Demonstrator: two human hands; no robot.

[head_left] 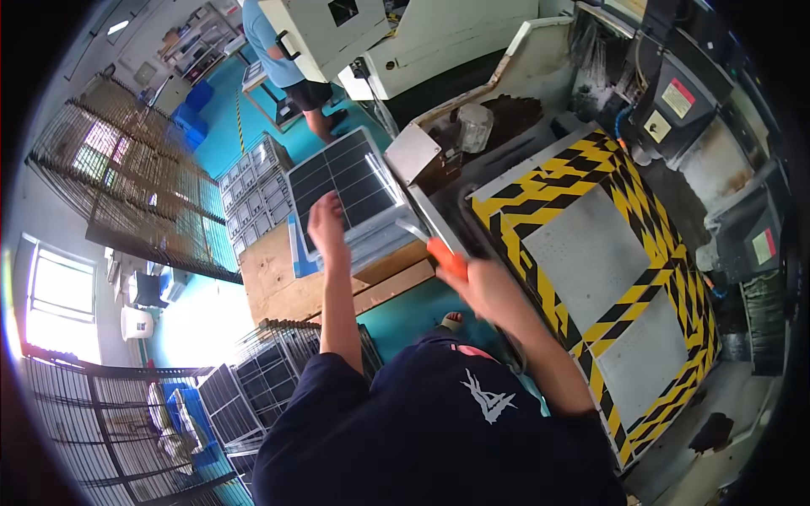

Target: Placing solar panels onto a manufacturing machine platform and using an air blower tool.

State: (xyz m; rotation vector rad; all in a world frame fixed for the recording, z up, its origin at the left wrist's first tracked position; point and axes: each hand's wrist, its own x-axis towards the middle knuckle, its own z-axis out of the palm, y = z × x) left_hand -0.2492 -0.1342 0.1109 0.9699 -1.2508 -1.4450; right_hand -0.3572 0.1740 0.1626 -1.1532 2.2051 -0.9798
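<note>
A dark rectangular panel divided by pale grid lines [346, 173] lies tilted on a stack of clear-edged sheets [380, 240] at the wooden bench. Over its near left part is my left hand [327, 226], fingers bent and close together. Their tips are partly hidden, so I cannot see whether they pinch anything or touch the panel. My right hand [485, 291] is closed around the orange handle of a hand tool [447, 257]. The tool's short, pale, flat blade points up and left to the near right corner of the stack; contact is unclear.
Right of me stands a machine with a metal cover [591, 244] edged in yellow-black tape. The wooden bench [270, 278] carries stacked grey framed pieces [253, 190]. Wire racks [135, 177] line the left. Another person [295, 76] stands beyond the bench, by a white machine door [325, 38].
</note>
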